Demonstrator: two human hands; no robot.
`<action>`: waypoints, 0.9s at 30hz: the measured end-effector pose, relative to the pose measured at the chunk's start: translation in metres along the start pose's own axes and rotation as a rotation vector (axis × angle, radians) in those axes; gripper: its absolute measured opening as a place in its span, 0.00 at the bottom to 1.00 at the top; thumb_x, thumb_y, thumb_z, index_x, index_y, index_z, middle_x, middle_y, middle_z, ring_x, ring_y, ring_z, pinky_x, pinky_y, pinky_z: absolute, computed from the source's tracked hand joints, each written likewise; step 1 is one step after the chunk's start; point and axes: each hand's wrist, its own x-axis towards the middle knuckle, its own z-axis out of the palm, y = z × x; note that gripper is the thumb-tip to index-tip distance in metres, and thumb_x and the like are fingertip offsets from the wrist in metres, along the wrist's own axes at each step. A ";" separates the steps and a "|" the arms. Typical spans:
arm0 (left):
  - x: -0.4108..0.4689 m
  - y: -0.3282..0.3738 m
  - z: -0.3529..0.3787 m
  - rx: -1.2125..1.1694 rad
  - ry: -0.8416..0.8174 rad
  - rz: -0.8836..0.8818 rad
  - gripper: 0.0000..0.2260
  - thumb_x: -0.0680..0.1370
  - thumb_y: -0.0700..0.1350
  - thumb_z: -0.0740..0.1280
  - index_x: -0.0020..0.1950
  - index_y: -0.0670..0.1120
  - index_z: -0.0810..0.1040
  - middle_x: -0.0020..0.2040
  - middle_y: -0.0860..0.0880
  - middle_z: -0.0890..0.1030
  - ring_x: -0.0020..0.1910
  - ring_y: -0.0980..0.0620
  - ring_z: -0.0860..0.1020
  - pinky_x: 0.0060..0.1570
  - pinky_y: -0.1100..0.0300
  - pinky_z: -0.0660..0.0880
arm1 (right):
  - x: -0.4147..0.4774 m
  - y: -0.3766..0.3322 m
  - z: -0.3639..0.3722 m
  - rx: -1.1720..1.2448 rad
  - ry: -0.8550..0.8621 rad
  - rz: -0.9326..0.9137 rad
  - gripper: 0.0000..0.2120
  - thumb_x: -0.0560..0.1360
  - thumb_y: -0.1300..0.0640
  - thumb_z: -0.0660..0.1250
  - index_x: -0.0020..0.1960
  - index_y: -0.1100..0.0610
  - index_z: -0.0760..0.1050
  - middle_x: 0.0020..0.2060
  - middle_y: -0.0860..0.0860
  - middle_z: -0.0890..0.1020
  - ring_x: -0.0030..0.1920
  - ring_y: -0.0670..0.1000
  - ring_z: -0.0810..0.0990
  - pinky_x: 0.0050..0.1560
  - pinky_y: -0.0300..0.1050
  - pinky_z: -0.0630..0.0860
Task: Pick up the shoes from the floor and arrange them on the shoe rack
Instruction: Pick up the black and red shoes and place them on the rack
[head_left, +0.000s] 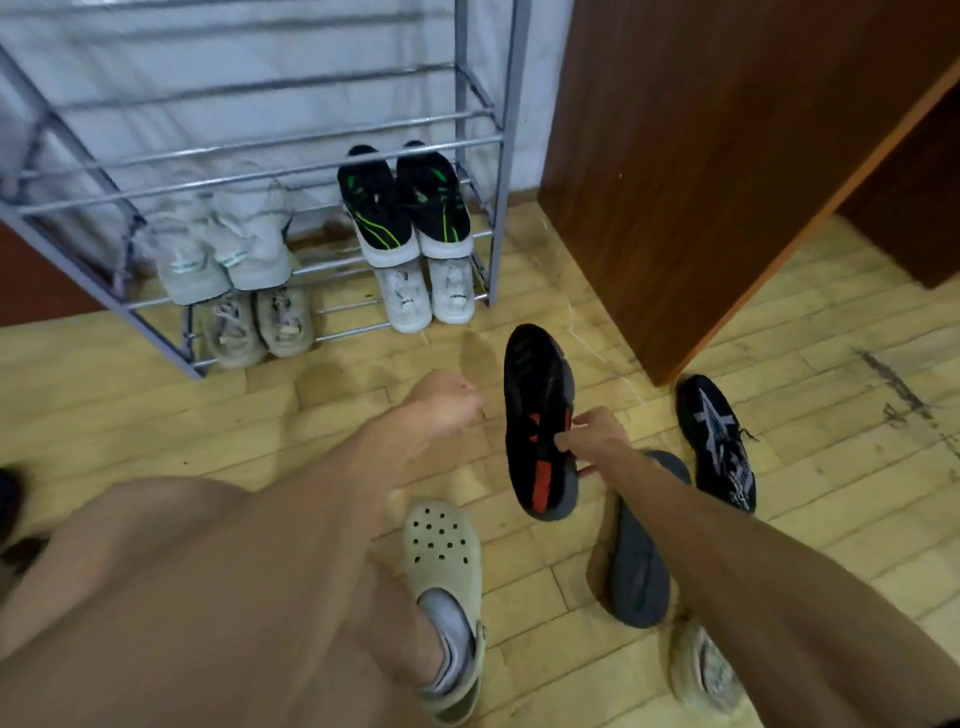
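My right hand (597, 439) grips a black shoe with red stripe (537, 415) by its side, lifted above the floor, toe pointing at the rack. Its mate (636, 561) lies on the floor below my right forearm, grey sole showing. A black shoe with grey star (719, 441) lies on the floor to the right. My left hand (441, 405) hovers left of the held shoe, fingers curled, empty. The metal shoe rack (260, 176) stands ahead; its lower tiers hold a black-green pair (405, 208), pale mint pair (223, 249), beige pair (260, 325) and white pair (426, 293).
A brown wooden cabinet (701, 156) stands right of the rack, close to the star shoe. My foot in a beige clog (444, 561) is on the yellow plank floor. Another worn pale shoe (701, 670) lies at the lower right. The rack's upper bars carry nothing.
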 end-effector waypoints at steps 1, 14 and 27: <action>-0.004 0.005 -0.014 -0.023 0.025 0.018 0.07 0.76 0.39 0.60 0.45 0.45 0.78 0.40 0.45 0.79 0.37 0.49 0.77 0.38 0.62 0.73 | -0.005 -0.019 -0.003 -0.042 -0.006 -0.054 0.28 0.69 0.63 0.70 0.67 0.62 0.66 0.50 0.57 0.76 0.49 0.56 0.77 0.30 0.46 0.77; -0.132 -0.068 -0.252 -0.214 0.431 0.006 0.09 0.77 0.39 0.62 0.53 0.46 0.80 0.37 0.48 0.77 0.29 0.56 0.77 0.29 0.64 0.71 | -0.124 -0.268 0.077 -0.972 0.151 -0.758 0.21 0.70 0.58 0.65 0.62 0.59 0.67 0.53 0.58 0.77 0.55 0.61 0.77 0.48 0.52 0.76; -0.236 -0.336 -0.310 -0.504 0.624 -0.484 0.15 0.79 0.43 0.61 0.64 0.40 0.75 0.54 0.45 0.80 0.51 0.47 0.78 0.56 0.55 0.75 | -0.231 -0.335 0.327 -1.333 -0.223 -1.019 0.14 0.67 0.62 0.67 0.52 0.63 0.80 0.46 0.59 0.82 0.45 0.59 0.82 0.40 0.48 0.81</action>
